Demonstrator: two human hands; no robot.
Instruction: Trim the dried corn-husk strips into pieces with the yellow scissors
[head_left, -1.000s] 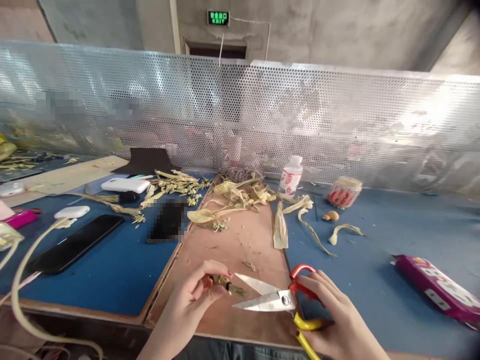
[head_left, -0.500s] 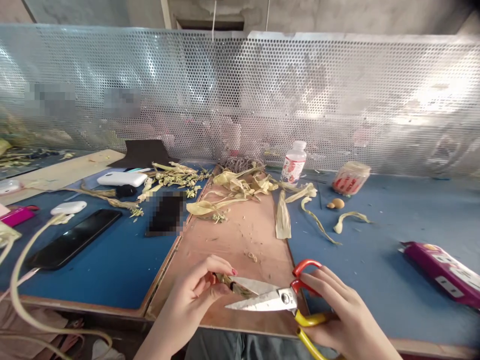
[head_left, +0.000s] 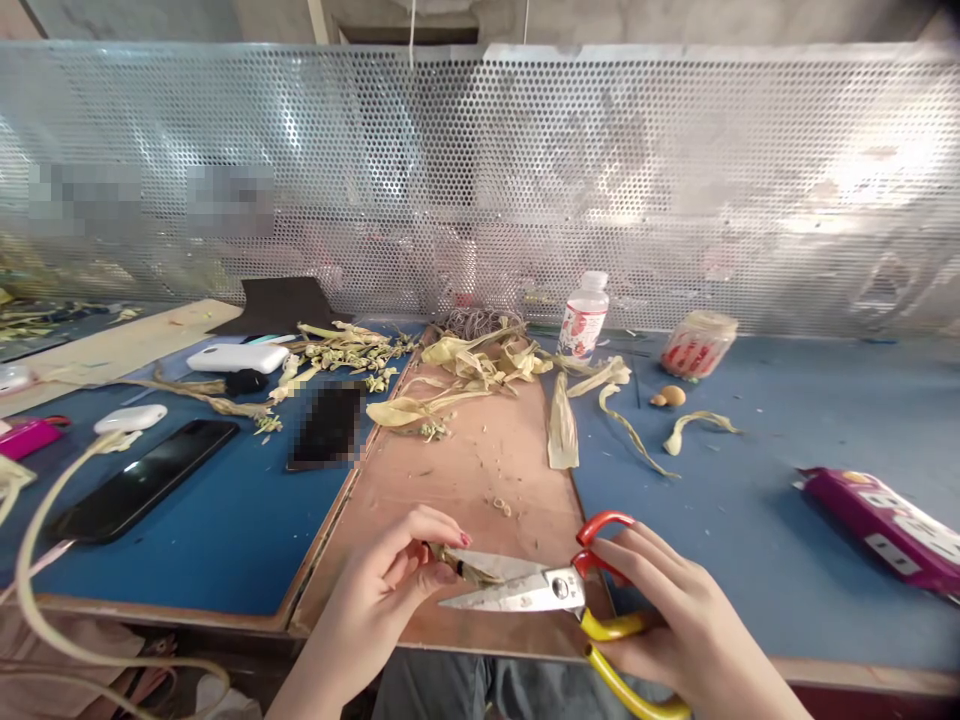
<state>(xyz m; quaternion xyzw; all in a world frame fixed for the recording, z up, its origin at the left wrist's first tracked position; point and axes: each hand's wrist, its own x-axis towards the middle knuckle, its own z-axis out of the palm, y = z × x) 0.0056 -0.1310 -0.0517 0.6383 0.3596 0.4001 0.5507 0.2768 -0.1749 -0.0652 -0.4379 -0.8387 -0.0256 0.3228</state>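
Observation:
Low over the front of the wooden board [head_left: 450, 480], my left hand [head_left: 401, 570] pinches a small bundle of dried husk [head_left: 474, 573] with a dark band around it. My right hand [head_left: 667, 600] grips a pair of scissors [head_left: 525, 592] by one red and one yellow handle. The blades are parted and point left, with the bundle's loose end between them. Part of the bundle is hidden by my left fingers. Farther back on the board lies a heap of dried husks [head_left: 487, 360], with small scraps in front of it.
To the left are a black phone [head_left: 150, 480], a white device [head_left: 238, 357], a cable [head_left: 37, 540] and dried stalks [head_left: 345, 350]. A white bottle [head_left: 583, 315], a jar [head_left: 697, 345] and a purple packet [head_left: 885, 525] stand or lie right. Perforated metal screen [head_left: 480, 180] runs behind.
The whole view has shifted slightly. Both hands keep their holds, and the scissors have moved a little left, with the bundle's end still between the parted blades.

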